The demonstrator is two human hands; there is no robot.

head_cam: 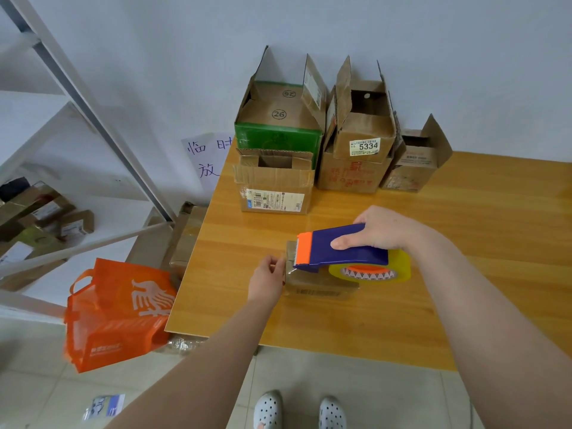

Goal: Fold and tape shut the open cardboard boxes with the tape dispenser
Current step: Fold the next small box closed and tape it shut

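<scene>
A small flat cardboard box lies on the wooden table in front of me. My right hand grips the blue and orange tape dispenser with its clear tape roll, held over the box top with the cutter at the box's left end. My left hand pinches the tape end at the left side of that box. Several open boxes stand at the back: a green one, a brown one in front of it, one labelled 5334 and a smaller one.
An orange bag sits on the floor left of the table. A white shelf frame with parcels stands further left. More taped boxes lie beside the table's left edge. My feet in white shoes stand on the tiled floor.
</scene>
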